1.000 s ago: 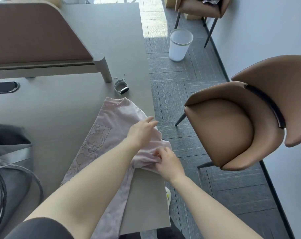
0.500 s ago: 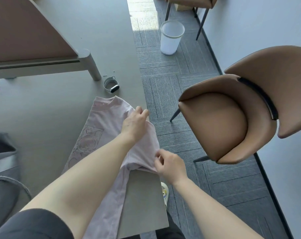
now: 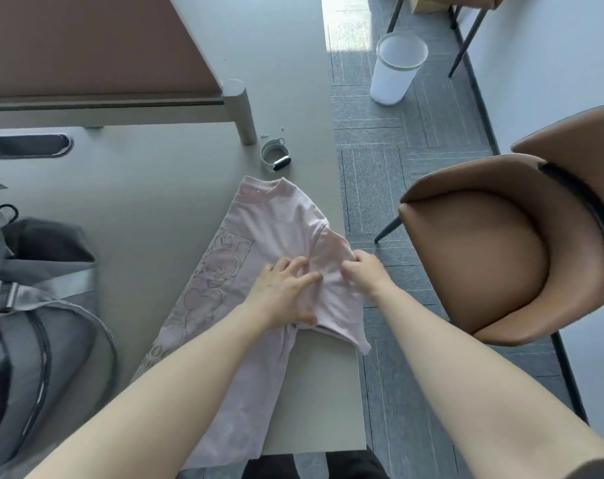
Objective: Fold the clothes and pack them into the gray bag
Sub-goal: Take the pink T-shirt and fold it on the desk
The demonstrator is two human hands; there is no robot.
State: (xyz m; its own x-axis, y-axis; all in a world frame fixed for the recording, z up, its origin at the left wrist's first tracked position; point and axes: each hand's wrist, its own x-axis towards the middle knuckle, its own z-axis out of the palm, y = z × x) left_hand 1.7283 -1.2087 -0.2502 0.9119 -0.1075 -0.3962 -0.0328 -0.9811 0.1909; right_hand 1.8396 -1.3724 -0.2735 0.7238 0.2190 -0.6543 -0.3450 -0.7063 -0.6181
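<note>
shirt: pink tee (image 3: 280, 236) lies flat on counter (image 3: 155, 188), collar at far end, hem running off the near edge toward the person; print panel on its left half.
long axis: far-right to near-left, roughly parallel w/ the counter's right edge.
sleeve: right sleeve (image 3: 342, 316) partly folded in, its cuff end overhanging the counter's right edge.
left hand (image 3: 286, 288): fingers spread, pressing flat on the tee mid-body, just left of the sleeve seam; no pinch.
right hand (image 3: 366, 274): fingers curled onto cloth at the sleeve/shoulder, looks like a pinch of the fabric; fingertips mostly hidden.
key relation: sleeve lies right of + nearer than the left-hand grip; right hand is nearer to it, so the fold likely goes leftward, across the long axis, w/ left hand as anchor.
gray bag (image 3: 34, 305): at left on counter, well apart from the tee; open or zipped, cannot tell.
step (judged): early, side fold in hand; lengthwise fold + packing not yet done.
risk: cuff hanging off the edge may drag the fold crooked.
</note>
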